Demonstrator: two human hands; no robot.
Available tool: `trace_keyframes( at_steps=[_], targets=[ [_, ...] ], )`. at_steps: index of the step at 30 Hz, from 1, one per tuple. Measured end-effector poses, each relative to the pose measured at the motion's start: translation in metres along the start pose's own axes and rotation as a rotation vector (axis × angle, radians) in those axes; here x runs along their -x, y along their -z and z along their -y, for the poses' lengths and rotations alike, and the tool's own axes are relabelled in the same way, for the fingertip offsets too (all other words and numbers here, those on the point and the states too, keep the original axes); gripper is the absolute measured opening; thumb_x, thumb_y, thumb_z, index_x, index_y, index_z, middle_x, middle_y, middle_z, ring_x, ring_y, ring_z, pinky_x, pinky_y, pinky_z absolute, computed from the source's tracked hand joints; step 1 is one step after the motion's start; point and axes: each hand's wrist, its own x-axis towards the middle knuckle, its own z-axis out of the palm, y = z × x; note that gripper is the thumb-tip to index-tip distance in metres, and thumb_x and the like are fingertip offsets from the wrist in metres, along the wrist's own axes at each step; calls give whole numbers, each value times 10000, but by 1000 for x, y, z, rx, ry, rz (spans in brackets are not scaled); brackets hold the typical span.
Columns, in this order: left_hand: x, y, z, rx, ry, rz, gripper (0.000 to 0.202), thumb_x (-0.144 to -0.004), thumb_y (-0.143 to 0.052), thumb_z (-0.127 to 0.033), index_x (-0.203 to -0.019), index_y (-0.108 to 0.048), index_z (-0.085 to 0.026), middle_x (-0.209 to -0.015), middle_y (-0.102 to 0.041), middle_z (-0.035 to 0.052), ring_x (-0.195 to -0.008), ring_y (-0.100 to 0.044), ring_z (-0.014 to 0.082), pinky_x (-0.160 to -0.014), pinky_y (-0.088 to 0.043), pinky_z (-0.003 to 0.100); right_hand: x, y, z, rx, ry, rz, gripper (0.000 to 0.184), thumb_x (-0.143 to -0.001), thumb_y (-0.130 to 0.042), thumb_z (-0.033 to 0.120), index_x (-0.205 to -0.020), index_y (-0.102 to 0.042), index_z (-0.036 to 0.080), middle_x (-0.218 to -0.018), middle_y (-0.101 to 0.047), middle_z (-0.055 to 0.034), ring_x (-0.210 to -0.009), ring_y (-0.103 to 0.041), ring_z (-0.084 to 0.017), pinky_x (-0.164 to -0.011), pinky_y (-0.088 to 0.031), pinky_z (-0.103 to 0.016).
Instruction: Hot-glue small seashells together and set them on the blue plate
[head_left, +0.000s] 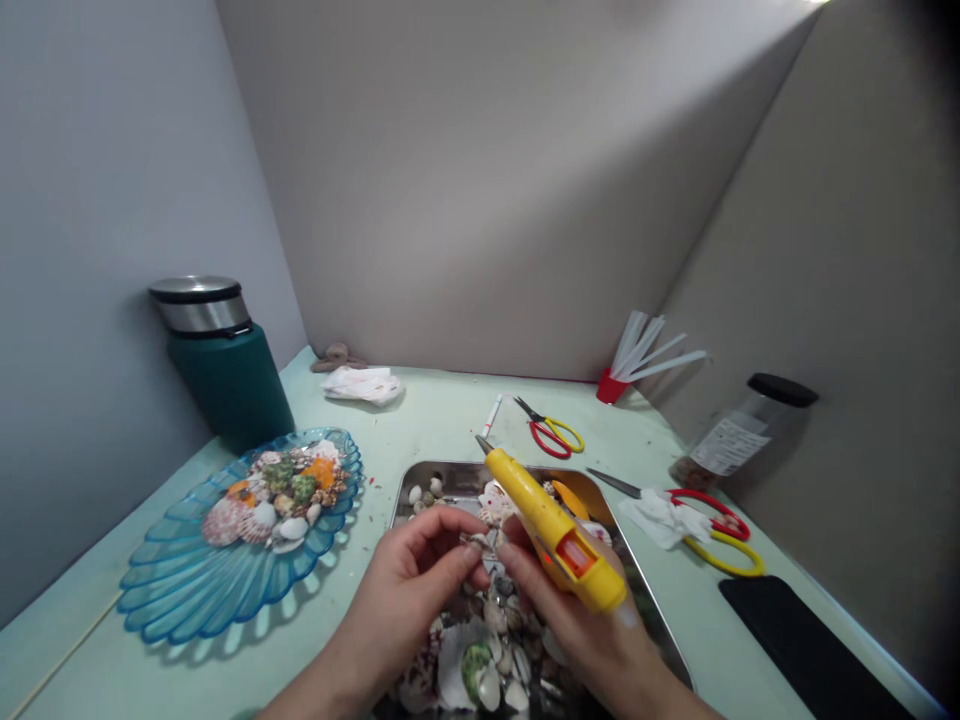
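Observation:
My left hand (409,585) is closed in a pinch on a small shell (478,541) above a metal tray (652,610) full of several seashells. My right hand (581,625) grips a yellow glue gun (551,525), whose nozzle points up and away to the left. The right fingertips also touch the small shell, so both hands meet over the tray's middle. To the left lies a blue scalloped glass plate (195,590) with a cluster of coloured shells (277,495) on it.
A dark green flask (221,365) stands at the back left. Red-and-yellow scissors (551,432) lie behind the tray, a second pair (709,530) on white tissue at the right. A red cup of glue sticks (637,360), a dark-lidded jar (742,430) and a black phone (810,650) line the right side.

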Motion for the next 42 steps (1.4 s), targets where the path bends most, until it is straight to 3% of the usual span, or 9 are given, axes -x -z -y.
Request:
trace_keyframes(
  at_steps=[5, 12, 18, 24, 30, 33, 36, 40, 42],
  targets=[
    [0, 0, 0, 3, 5, -13, 145, -756, -661, -261, -858, -635, -161, -640, -665, 6, -639, -589, 128, -622, -458, 223, 0, 0, 2, -6, -37, -33, 291, -760, -651, 375, -967, -663, 171, -938, -722, -97, -891, -672, -276, -841, -532, -409],
    [-1, -2, -2, 71, 4, -85, 133, -700, -710, -200, -826, -673, -177, -777, -698, 7, -728, -644, 141, -707, -498, 229, -3, 2, 11, -54, -19, 52, 229, -792, -634, 317, -991, -652, 205, -944, -722, -65, -883, -673, -255, -777, -559, -351],
    [-1, -3, -5, 32, -50, -77, 96, -698, -704, -196, -792, -718, -186, -856, -697, 24, -782, -648, 166, -739, -527, 254, 2, 5, -2, -13, 19, 63, 286, -774, -647, 368, -1007, -672, 206, -1019, -708, -90, -987, -638, -291, -919, -485, -442],
    [-1, -1, -4, -25, -96, -85, 97, -715, -672, -177, -780, -744, -188, -913, -697, 39, -800, -655, 178, -723, -533, 252, 0, 4, 4, -17, 34, 13, 281, -759, -652, 379, -972, -675, 196, -976, -716, -98, -927, -661, -289, -887, -503, -432],
    [-1, -3, -1, 33, 53, -100, 123, -726, -672, -202, -836, -695, -150, -628, -708, 19, -592, -642, 136, -606, -514, 226, -6, 5, 23, -61, 3, 52, 190, -777, -633, 330, -920, -654, 206, -907, -724, -68, -825, -683, -255, -737, -562, -337],
    [-1, -3, -2, 27, 76, -103, 134, -733, -670, -229, -828, -651, -136, -585, -704, 25, -557, -636, 133, -568, -498, 218, -6, 6, 22, -96, -18, 89, 170, -782, -636, 316, -913, -639, 207, -851, -721, -47, -748, -683, -227, -654, -563, -293],
    [-2, -4, -2, 32, 80, -96, 161, -726, -673, -253, -825, -620, -137, -569, -699, 26, -543, -639, 138, -553, -493, 226, -4, 3, 15, -96, -38, 87, 185, -802, -621, 315, -948, -630, 200, -854, -716, -41, -759, -680, -214, -707, -555, -303],
    [-2, -4, -2, 6, 85, -95, 165, -722, -667, -262, -814, -594, -147, -568, -699, 26, -532, -637, 138, -541, -482, 228, -2, 1, 10, -87, -41, 55, 265, -781, -647, 329, -1000, -629, 181, -969, -709, -71, -920, -658, -251, -858, -509, -366],
    [-2, -4, -3, -18, 93, -89, 160, -722, -664, -257, -810, -589, -148, -564, -699, 27, -530, -633, 133, -541, -478, 222, -4, 3, 14, -119, -63, 93, 247, -798, -632, 320, -1006, -624, 187, -963, -710, -62, -899, -663, -237, -831, -522, -343]
  ],
)
